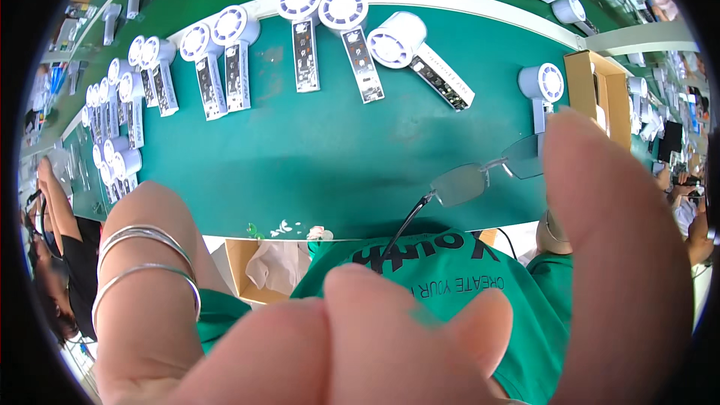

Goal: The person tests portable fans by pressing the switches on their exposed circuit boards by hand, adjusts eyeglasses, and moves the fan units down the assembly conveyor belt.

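My left hand [330,345] is raised close in front of the view, blurred, its bent fingers pressed together at the lower middle; anything in them is hidden. Two silver bangles circle my left forearm. At the right looms one large stretched finger of my right hand [615,247]; its other fingers cannot be made out. Beside that fingertip are rimless glasses [459,185] with a dark temple, and the finger overlaps one lens; whether it grips them is unclear. Beyond both hands, several white handheld fans [299,1] lie on the green table, with circuit boards showing along their handles.
A green-topped table [262,157] with a pale raised rail behind spans the view. More fans crowd its left end [112,154]. An open cardboard box [589,86] stands at the right, another box [244,270] below the front edge. A co-worker's arm [60,195] reaches in far left.
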